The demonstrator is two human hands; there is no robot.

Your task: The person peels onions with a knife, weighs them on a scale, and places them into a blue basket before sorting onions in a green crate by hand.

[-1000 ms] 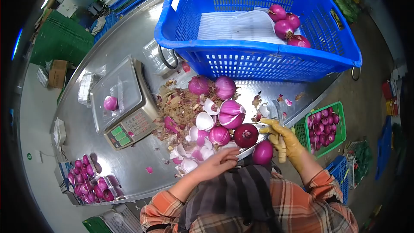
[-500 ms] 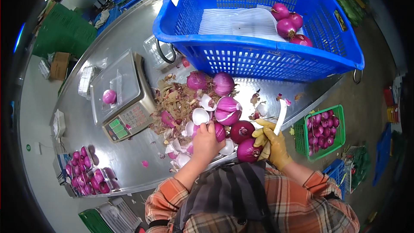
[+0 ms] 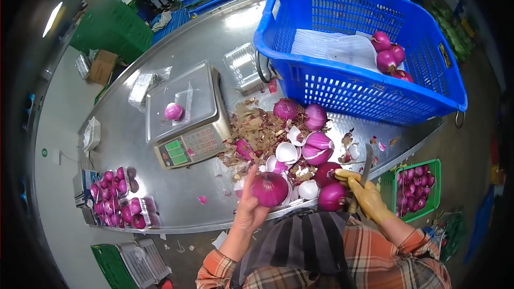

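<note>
A large red onion [image 3: 269, 189] rests against the palm and fingers of my bare left hand [image 3: 250, 204], lifted at the table's front edge. In my gloved right hand [image 3: 366, 192] is a knife [image 3: 368, 165], its blade pointing up and away. Beside that hand lie two dark onions, one [image 3: 332, 197] nearest me and another [image 3: 327, 174] just behind. A partly peeled onion [image 3: 317, 148] sits farther back, with white peeled skins [image 3: 287, 152] to its left.
A blue crate [image 3: 348, 83] with onions stands at the back right. Left of the brown peel heap [image 3: 257, 128] is a scale [image 3: 201, 139] bearing one onion [image 3: 173, 111]. Packed onions [image 3: 115, 198] are at far left; a green basket [image 3: 439, 184] is on the floor at right.
The view has shifted, so the table things appear farther right. My left hand has raised a large onion off the skins. The knife in my right hand has turned more upright.
</note>
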